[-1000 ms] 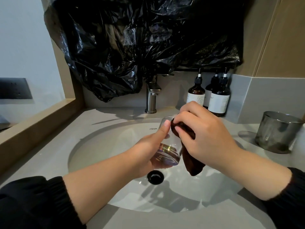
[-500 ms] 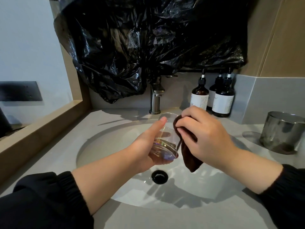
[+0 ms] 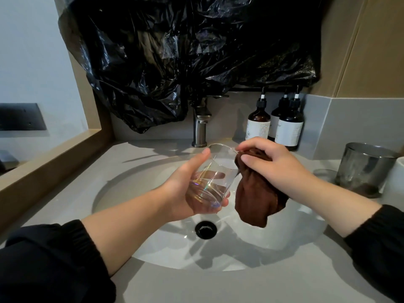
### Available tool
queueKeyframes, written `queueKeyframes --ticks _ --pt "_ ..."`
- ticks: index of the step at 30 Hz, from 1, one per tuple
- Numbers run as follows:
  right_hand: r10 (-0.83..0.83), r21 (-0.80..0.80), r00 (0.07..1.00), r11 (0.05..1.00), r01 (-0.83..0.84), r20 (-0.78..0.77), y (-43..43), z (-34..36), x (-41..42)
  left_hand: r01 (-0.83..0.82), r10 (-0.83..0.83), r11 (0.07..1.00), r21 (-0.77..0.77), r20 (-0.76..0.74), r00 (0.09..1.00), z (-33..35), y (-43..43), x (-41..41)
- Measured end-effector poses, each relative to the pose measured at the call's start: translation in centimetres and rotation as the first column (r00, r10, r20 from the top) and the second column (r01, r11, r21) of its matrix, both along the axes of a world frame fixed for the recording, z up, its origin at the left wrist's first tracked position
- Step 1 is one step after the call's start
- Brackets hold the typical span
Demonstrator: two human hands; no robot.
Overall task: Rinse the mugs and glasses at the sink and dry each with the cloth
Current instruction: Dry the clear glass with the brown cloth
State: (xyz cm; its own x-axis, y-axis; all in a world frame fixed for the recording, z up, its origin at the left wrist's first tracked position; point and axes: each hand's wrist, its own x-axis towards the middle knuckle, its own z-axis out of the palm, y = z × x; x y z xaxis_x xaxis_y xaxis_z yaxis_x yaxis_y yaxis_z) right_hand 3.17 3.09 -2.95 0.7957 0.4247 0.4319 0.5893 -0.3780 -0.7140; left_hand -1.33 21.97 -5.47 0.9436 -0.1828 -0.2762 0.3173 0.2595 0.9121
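Note:
Over the white sink basin (image 3: 135, 186) my left hand (image 3: 181, 191) grips a clear glass (image 3: 215, 178) tilted away from me, thumb along its left side, fingers under its base. My right hand (image 3: 275, 165) holds a dark brown cloth (image 3: 258, 200) bunched against the right side of the glass near the rim. The cloth's lower part hangs loose below my hand. No water runs from the faucet (image 3: 200, 125).
Three brown pump bottles (image 3: 258, 123) stand at the back right of the counter. A metal cup (image 3: 363, 167) and a white object stand at the far right. Black plastic sheet (image 3: 185, 51) covers the wall above. The drain (image 3: 206, 229) lies below my hands.
The cloth has come out of the glass's mouth and now sits against its outer right side. My right hand shifted right and its fingers spread a little. The glass stays in my left hand.

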Motion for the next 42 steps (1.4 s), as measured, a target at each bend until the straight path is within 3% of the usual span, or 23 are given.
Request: queueKeyframes --ticks 2,4,8,11,13,17,20,22,27,30,33,39,42 --pt "0.125 0.017 0.981 0.992 -0.124 -0.148 -0.5 0.5 -0.3 0.069 -0.069 0.998 -0.011 0.010 0.998 0.0 0.3 -0.3" --pt "0.187 -0.035 0.969 0.980 -0.195 -0.158 -0.8 1.0 -0.6 0.126 -0.125 0.992 -0.017 0.031 0.992 -0.1 0.5 -0.5" --pt "0.160 -0.101 0.978 0.979 -0.174 -0.137 -0.7 1.7 -1.1 0.221 -0.228 0.971 0.094 0.074 0.971 0.0 0.6 -0.7" --pt "0.078 -0.083 0.988 0.992 -0.090 -0.135 -0.8 1.4 -0.8 0.034 -0.080 0.970 0.243 0.186 0.979 -0.1 0.1 -0.3" --pt "0.036 -0.117 0.990 0.992 -0.052 -0.134 -0.6 1.3 -0.9 -0.090 -0.034 0.911 0.401 0.291 0.956 -0.2 -0.2 -0.2" --pt "0.004 -0.216 0.997 0.976 -0.022 -0.081 0.2 0.9 -1.2 -0.045 -0.120 0.833 0.551 0.260 0.958 -0.5 -0.8 -0.9" --pt "-0.033 -0.204 0.999 0.978 0.030 -0.014 0.6 0.6 -0.9 -0.046 -0.042 0.905 0.423 0.198 0.979 -0.5 -1.0 -0.8" --pt "-0.100 -0.109 0.995 0.989 0.098 -0.006 0.6 0.5 -0.5 -0.090 0.045 0.947 0.309 0.150 0.988 -0.4 -1.1 -0.7" --pt "-0.222 -0.016 0.962 0.974 0.227 0.157 0.6 0.5 -1.0 -0.153 0.132 0.962 0.226 0.102 0.986 -0.4 -1.2 -0.6" --pt "-0.158 -0.059 0.924 0.980 0.190 0.347 1.3 0.1 -1.9 -0.145 0.125 0.971 0.190 0.111 0.986 -0.5 -1.1 -0.7" --pt "-0.112 -0.082 0.809 0.978 0.194 0.577 1.9 -0.9 -2.3 -0.175 0.148 0.970 0.170 0.161 0.976 -0.5 -1.1 -0.6" --pt "-0.162 -0.029 0.761 0.972 0.231 0.628 2.3 -1.5 -2.0 -0.209 0.180 0.962 0.178 0.168 0.969 -0.6 -1.0 -0.3" --pt "-0.003 -0.142 0.668 0.976 0.163 0.744 2.4 -1.7 -3.1 -0.190 0.150 0.963 0.192 0.205 0.967 -0.7 -1.1 -0.3"
